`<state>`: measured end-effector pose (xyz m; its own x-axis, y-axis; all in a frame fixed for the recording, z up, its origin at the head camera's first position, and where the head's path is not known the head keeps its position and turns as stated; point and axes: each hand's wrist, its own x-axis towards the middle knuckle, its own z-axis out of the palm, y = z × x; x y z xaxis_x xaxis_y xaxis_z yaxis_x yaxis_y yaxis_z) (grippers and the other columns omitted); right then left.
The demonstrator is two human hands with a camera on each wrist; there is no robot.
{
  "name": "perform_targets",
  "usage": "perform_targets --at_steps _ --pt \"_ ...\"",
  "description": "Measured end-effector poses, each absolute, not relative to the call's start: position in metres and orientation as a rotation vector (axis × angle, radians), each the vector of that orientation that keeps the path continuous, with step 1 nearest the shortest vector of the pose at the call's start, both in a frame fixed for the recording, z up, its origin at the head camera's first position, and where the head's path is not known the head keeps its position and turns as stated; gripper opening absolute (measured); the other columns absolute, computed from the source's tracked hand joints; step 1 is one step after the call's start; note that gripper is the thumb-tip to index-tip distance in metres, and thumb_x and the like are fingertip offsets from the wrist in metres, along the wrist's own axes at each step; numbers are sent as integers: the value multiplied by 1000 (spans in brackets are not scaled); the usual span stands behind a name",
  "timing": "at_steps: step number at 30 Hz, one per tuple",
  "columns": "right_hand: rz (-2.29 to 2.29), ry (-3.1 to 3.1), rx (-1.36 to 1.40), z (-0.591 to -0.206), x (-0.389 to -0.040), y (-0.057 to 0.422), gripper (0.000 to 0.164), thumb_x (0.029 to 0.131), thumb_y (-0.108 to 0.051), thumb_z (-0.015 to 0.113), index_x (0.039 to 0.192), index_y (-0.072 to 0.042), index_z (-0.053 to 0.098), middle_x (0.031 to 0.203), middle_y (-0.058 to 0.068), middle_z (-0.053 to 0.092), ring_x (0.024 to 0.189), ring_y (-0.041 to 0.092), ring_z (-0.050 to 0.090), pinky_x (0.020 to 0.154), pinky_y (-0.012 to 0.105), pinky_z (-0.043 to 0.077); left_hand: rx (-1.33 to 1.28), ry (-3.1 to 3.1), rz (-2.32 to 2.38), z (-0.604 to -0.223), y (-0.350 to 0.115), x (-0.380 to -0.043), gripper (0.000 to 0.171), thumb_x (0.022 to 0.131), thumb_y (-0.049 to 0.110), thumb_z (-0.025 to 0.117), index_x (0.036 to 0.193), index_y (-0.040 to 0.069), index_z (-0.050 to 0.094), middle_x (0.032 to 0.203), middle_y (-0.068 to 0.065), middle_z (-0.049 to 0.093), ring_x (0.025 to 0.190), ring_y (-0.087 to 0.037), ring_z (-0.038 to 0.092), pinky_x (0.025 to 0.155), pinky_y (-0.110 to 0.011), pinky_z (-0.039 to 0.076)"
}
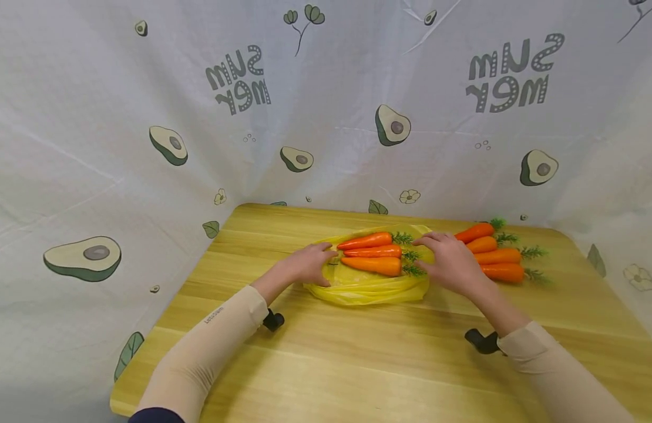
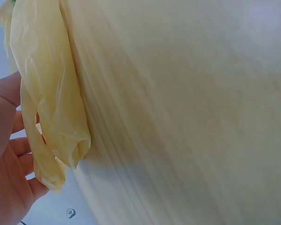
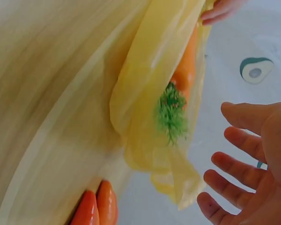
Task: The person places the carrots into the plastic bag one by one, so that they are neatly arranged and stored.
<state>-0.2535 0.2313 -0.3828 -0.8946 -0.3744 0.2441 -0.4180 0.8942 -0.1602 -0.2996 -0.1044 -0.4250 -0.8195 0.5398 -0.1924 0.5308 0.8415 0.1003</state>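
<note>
A yellow plastic bag [image 1: 379,294] lies spread on the wooden table, with three orange carrots [image 1: 372,251] side by side on it, green tops to the right. At the bag's left end is my left hand [image 1: 308,264], thumb and fingers apart near the carrot tips. The left wrist view has its fingers right at the edge of the bag [image 2: 54,84]. My right hand [image 1: 453,261] hovers by the leafy tops, thumb and fingers spread. In the right wrist view this hand [image 3: 253,164] holds nothing, beside the bag [image 3: 136,93] and a green carrot top [image 3: 171,112].
Several more carrots [image 1: 497,257] lie in a group to the right of the bag, partly behind my right hand. The wooden table [image 1: 326,364] backs onto a white curtain [image 1: 336,164] printed with avocados, which also hangs along the left side.
</note>
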Motion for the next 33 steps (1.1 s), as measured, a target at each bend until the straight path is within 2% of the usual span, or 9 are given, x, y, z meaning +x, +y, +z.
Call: perform_targets --at_steps 10,17,22,27,33 --pt "365 -2806 571 -374 -259 258 40 92 -23 73 127 -4 67 130 24 61 115 45 54 89 62 49 780 2849 49 -425 -114 -292 84 86 49 77 155 14 43 161 -17 35 146 -33 38 118 -45 36" --pt "394 -2837 518 -368 -258 281 39 95 -23 69 129 -5 65 134 26 58 126 52 45 99 70 40 784 2795 122 -423 -115 -292 81 89 49 74 156 16 41 162 -15 34 146 -33 39 117 -48 36" --pt "464 -2856 460 -367 -258 300 30 97 -25 66 123 -10 68 133 26 58 125 53 45 98 71 38 784 2761 155 -424 -111 -293 79 91 51 69 157 18 39 164 -14 30 147 -33 37 118 -48 35" --pt "508 -2883 409 -370 -258 323 39 98 -33 65 127 -7 66 135 32 55 122 56 46 98 72 37 813 2744 176 -424 -107 -293 80 92 55 66 157 18 38 164 -13 30 148 -32 36 119 -48 33" --pt "544 -2966 331 -376 -259 346 61 99 -38 61 137 9 53 136 39 50 122 61 44 99 74 35 836 2728 112 -426 -105 -294 78 93 52 67 158 19 37 163 -12 32 148 -31 37 119 -45 34"
